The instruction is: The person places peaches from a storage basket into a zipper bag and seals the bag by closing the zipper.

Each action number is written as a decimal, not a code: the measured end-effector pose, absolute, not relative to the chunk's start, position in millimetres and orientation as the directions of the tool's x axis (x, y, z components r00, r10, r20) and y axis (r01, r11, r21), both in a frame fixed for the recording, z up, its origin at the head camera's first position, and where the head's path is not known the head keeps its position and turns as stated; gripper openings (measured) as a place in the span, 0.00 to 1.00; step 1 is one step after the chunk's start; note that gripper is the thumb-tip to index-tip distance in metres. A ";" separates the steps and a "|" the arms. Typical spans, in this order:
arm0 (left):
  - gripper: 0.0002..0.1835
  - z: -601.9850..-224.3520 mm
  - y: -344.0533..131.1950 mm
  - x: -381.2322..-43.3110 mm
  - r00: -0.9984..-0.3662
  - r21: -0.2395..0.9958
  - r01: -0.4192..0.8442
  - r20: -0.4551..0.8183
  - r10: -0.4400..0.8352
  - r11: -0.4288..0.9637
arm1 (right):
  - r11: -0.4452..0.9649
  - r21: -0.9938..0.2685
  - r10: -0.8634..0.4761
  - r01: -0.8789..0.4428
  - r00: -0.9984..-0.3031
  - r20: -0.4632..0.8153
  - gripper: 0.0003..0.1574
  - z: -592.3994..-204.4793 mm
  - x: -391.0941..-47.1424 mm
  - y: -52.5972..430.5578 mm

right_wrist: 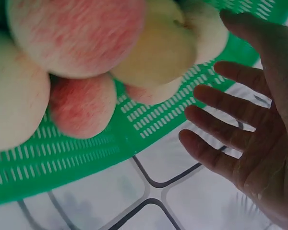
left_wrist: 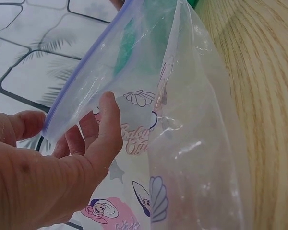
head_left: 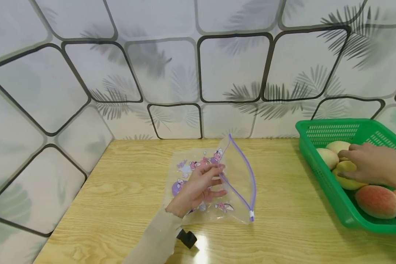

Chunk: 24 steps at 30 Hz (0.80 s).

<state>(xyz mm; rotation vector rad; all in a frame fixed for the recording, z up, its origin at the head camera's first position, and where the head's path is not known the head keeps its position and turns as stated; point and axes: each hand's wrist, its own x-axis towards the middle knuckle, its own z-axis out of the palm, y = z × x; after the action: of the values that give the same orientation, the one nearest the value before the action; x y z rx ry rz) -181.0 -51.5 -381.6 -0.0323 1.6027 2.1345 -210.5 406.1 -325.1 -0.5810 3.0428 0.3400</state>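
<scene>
A clear zip bag printed with pink and purple cartoon figures lies on the table, its purple-edged mouth gaping toward the right. My left hand holds the bag by the rim of its mouth, pinching it between thumb and fingertip while the other fingers spread loosely. In the left wrist view, the zip strip rises from that pinch. Over a green basket on the right, my right hand reaches with spread fingers near a yellow peach. In the right wrist view its fingers hold nothing.
Several peaches fill the basket, among them a red one near the front. A white slider sits at the near end of the zip. Patterned wall covering stands behind the wooden table.
</scene>
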 end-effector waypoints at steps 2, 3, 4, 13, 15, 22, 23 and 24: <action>0.19 -382.1 -51.0 -181.1 -0.890 0.903 -0.378 -0.294 0.347 -0.205 | 0.904 0.219 -0.353 -0.367 -0.930 -0.100 0.28 -328.2 -212.8 410.0; 0.19 -382.5 -50.7 -181.1 -0.891 0.904 -0.376 -0.293 0.346 -0.203 | 0.903 0.221 -0.351 -0.368 -0.929 -0.116 0.29 -329.5 -213.6 411.7; 0.18 -382.7 -50.5 -181.1 -0.891 0.904 -0.377 -0.293 0.347 -0.202 | 0.904 0.218 -0.348 -0.368 -0.929 -0.125 0.29 -331.0 -214.3 413.1; 0.09 -385.0 -48.6 -181.8 -0.888 0.903 -0.372 -0.278 0.367 -0.215 | 0.919 0.207 -0.312 -0.336 -0.940 -0.141 0.32 -342.9 -216.3 422.5; 0.09 -384.6 -48.7 -181.6 -0.887 0.902 -0.373 -0.278 0.368 -0.217 | 0.919 0.209 -0.307 -0.333 -0.940 -0.148 0.30 -344.9 -217.6 423.5; 0.12 -386.0 -49.8 -181.2 -0.885 0.900 -0.378 -0.283 0.370 -0.215 | 0.930 0.176 -0.291 -0.324 -0.938 -0.191 0.34 -341.7 -223.0 423.9; 0.12 -386.4 -50.0 -181.3 -0.884 0.899 -0.379 -0.283 0.371 -0.217 | 0.934 0.162 -0.285 -0.317 -0.938 -0.196 0.37 -339.6 -223.6 423.7; 0.12 -386.5 -50.3 -181.5 -0.883 0.898 -0.382 -0.285 0.372 -0.218 | 0.938 0.147 -0.283 -0.313 -0.940 -0.193 0.39 -337.6 -224.0 423.0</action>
<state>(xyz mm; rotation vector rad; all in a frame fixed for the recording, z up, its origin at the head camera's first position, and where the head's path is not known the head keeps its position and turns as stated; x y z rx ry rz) -181.5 -50.3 -386.5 -0.0112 1.5771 2.1343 -224.0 423.0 -337.6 -0.4529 2.9256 0.2621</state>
